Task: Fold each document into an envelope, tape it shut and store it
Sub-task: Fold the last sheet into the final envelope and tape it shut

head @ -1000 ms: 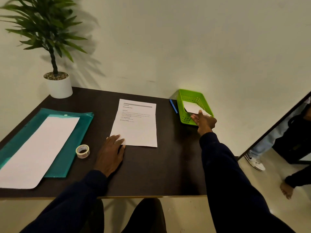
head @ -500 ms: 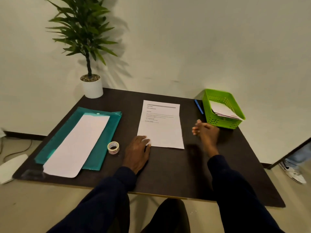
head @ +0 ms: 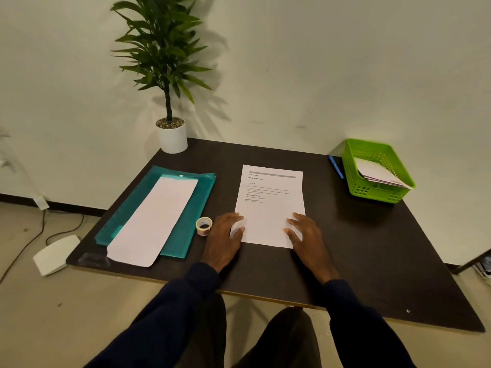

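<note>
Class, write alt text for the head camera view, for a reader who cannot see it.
A person's left hand and right hand rest on the near corners of a printed document lying flat on a dark table. To its left lie a tape roll and a long white envelope on a teal folder; a green basket of envelopes sits far right.

The 1 head-worn view looks forward and down, close over a dark table [head: 372, 256] toward the wall [head: 292, 62].
</note>
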